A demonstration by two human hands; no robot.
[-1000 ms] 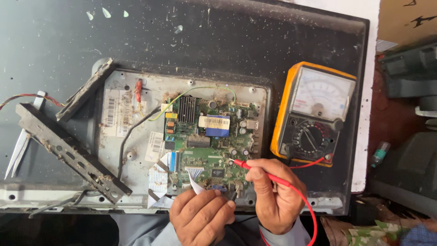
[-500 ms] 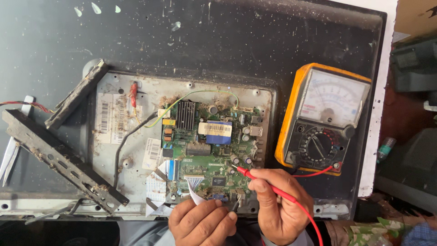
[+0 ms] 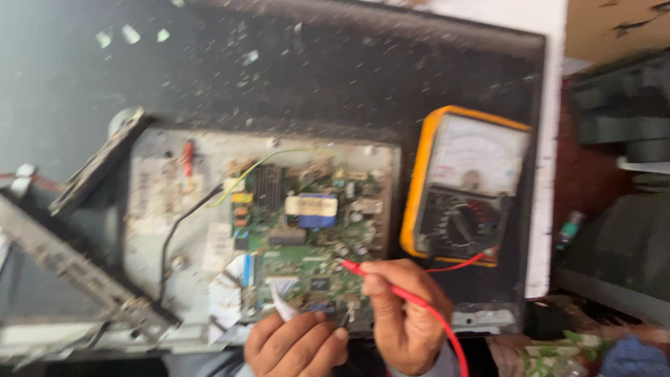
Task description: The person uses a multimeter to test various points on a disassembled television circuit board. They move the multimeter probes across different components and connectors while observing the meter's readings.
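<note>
Circuit board (image 3: 310,241) lies just ahead of my fingers, probing under way. Right hand (image 3: 405,314) pinches the red probe (image 3: 391,286), its tip on the board's near edge. Left hand (image 3: 296,345) curls beside it, holding a white ribbon cable (image 3: 279,304). Next I'd judge: steady tip, read the meter (image 3: 464,185).

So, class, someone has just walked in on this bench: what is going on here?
A person is probing a green circuit board that sits in an opened metal chassis. The right hand holds a red test probe with its tip on the board's lower edge. The left hand rests at that edge beside a white ribbon cable. A yellow analog multimeter lies to the right, its red lead running to the probe. The picture is blurred.
</note>
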